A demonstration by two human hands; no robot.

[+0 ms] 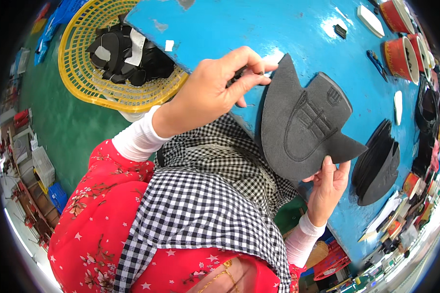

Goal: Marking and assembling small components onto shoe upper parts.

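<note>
I hold a dark grey flat cut piece (303, 127) with an embossed line pattern over the blue table (239, 24). My left hand (215, 85) pinches its pointed top edge between thumb and fingers. Under its lower right corner, my right hand (327, 188) grips it with the fingertips. A stack of similar dark pieces (376, 166) lies on the table just right of my right hand. My checked apron and red flowered sleeves fill the lower part of the view.
A yellow plastic basket (78, 63) with black cut pieces stands on the green floor left of the table. Red round containers (401, 56) and small white pieces (398, 105) sit at the table's far right. Cluttered tools line the right edge.
</note>
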